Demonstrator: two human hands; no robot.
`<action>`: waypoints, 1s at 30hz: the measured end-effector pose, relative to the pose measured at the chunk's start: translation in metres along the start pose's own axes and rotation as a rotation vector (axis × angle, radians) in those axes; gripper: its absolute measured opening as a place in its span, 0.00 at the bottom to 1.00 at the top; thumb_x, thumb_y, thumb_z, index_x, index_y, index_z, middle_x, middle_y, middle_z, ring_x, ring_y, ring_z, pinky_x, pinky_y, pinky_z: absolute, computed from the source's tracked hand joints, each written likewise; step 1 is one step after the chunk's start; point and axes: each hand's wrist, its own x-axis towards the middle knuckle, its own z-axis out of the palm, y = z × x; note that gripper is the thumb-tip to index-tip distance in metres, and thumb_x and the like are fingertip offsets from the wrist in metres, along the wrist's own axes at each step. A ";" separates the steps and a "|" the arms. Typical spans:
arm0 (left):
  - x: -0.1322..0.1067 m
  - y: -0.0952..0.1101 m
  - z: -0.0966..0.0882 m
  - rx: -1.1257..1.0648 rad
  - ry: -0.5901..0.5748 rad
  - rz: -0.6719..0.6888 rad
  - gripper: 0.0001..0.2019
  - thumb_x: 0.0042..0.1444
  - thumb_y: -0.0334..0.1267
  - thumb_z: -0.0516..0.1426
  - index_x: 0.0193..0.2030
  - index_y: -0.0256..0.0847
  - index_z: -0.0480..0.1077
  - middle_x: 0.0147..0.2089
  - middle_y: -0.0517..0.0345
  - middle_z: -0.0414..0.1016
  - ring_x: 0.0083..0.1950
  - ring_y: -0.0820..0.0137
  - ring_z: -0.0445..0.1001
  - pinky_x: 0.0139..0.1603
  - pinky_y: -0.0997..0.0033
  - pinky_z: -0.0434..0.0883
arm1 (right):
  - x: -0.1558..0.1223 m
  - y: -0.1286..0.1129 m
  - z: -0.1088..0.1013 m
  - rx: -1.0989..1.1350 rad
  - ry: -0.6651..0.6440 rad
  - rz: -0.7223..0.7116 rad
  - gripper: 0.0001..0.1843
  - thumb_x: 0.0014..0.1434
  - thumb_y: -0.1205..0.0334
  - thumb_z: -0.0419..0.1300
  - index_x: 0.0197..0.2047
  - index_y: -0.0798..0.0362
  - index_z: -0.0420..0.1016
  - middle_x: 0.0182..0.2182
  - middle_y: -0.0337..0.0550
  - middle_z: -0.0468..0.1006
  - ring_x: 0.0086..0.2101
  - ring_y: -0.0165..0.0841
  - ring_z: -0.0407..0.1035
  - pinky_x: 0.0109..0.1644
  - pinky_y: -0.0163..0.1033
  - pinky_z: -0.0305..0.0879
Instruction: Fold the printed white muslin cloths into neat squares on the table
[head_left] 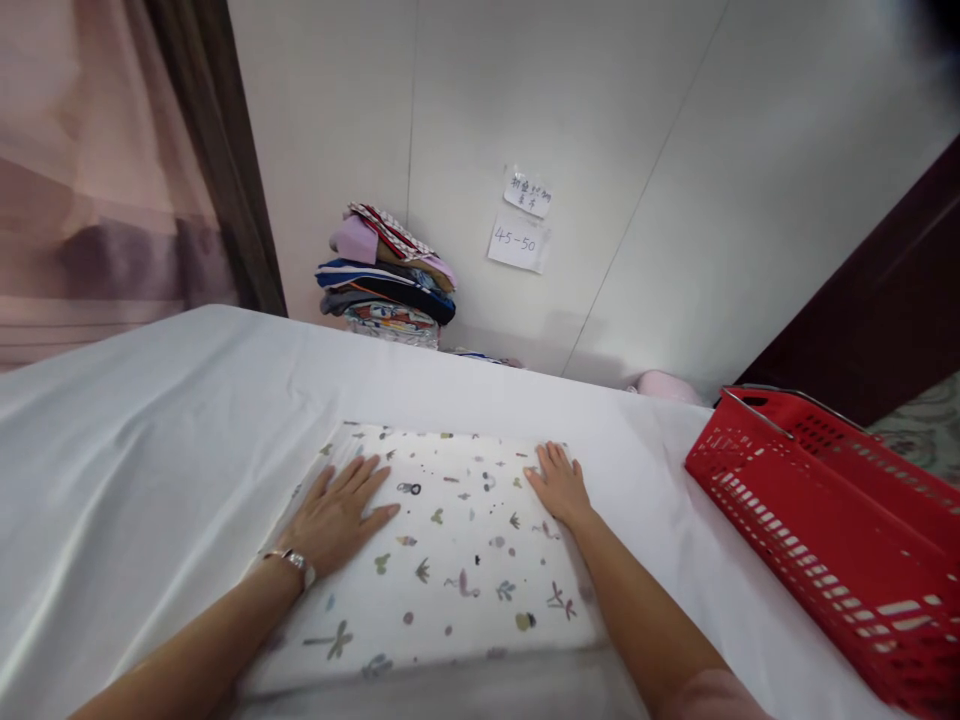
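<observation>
A white cloth [457, 550] printed with small plants, flamingos and cacti lies folded in a rough rectangle in front of me. On its left part rests my left hand [337, 515], palm down with the fingers spread. My right hand [559, 483] lies flat on the cloth's far right corner, fingers apart. Neither hand grips anything. The near edge of the cloth blurs into pale fabric at the bottom of the view.
A white sheet [187, 420] covers the table. At the right stands a red perforated plastic basket [817, 520]. Beyond the far edge rises a stack of folded clothes [390, 275] against the wall, with paper notes [519, 240] beside it. A pink curtain [97, 180] hangs left.
</observation>
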 end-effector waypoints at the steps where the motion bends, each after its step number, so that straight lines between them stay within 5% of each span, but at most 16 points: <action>1: 0.000 0.000 -0.001 -0.005 -0.016 -0.010 0.31 0.54 0.59 0.44 0.61 0.45 0.56 0.65 0.53 0.50 0.66 0.59 0.45 0.64 0.49 0.42 | 0.000 0.000 0.002 -0.003 0.003 0.000 0.36 0.60 0.42 0.34 0.65 0.53 0.40 0.65 0.44 0.35 0.63 0.36 0.28 0.62 0.51 0.28; 8: 0.015 0.020 -0.035 -0.104 -0.284 -0.097 0.31 0.55 0.60 0.40 0.58 0.44 0.59 0.65 0.50 0.51 0.66 0.57 0.47 0.61 0.46 0.48 | 0.002 0.006 0.019 -0.027 0.107 -0.022 0.35 0.59 0.42 0.35 0.64 0.53 0.45 0.64 0.45 0.41 0.62 0.38 0.33 0.61 0.55 0.36; 10: 0.027 0.032 -0.040 -0.090 -0.270 -0.072 0.32 0.53 0.62 0.41 0.59 0.45 0.58 0.65 0.50 0.50 0.66 0.56 0.47 0.61 0.45 0.46 | 0.004 0.009 0.023 -0.037 0.127 -0.035 0.36 0.59 0.42 0.35 0.64 0.53 0.46 0.64 0.45 0.42 0.62 0.39 0.35 0.60 0.55 0.38; 14: 0.055 0.042 -0.028 -0.051 -0.188 0.053 0.35 0.52 0.63 0.40 0.62 0.45 0.53 0.67 0.52 0.45 0.67 0.57 0.39 0.64 0.47 0.37 | 0.006 0.012 0.029 -0.061 0.160 -0.054 0.36 0.58 0.42 0.36 0.64 0.53 0.47 0.64 0.46 0.44 0.62 0.40 0.37 0.60 0.56 0.41; 21: 0.073 0.014 0.004 -0.086 -0.177 -0.070 0.38 0.53 0.63 0.34 0.65 0.41 0.45 0.68 0.53 0.40 0.68 0.60 0.35 0.64 0.48 0.33 | 0.009 0.019 0.031 -0.076 0.149 -0.065 0.36 0.58 0.42 0.37 0.64 0.53 0.47 0.63 0.47 0.46 0.62 0.41 0.38 0.59 0.57 0.43; 25: 0.072 0.013 0.005 -0.095 -0.172 -0.065 0.39 0.52 0.64 0.34 0.65 0.42 0.45 0.68 0.54 0.40 0.68 0.60 0.35 0.64 0.48 0.33 | 0.010 -0.009 0.019 -0.118 0.135 -0.094 0.35 0.57 0.42 0.37 0.63 0.53 0.51 0.63 0.50 0.46 0.62 0.43 0.39 0.59 0.59 0.39; 30: 0.070 0.016 0.002 -0.111 -0.169 -0.077 0.39 0.52 0.65 0.34 0.65 0.41 0.46 0.68 0.54 0.41 0.68 0.61 0.36 0.65 0.49 0.33 | 0.014 -0.078 0.017 -0.105 0.160 -0.356 0.34 0.60 0.45 0.36 0.64 0.54 0.46 0.64 0.46 0.43 0.62 0.38 0.34 0.62 0.54 0.30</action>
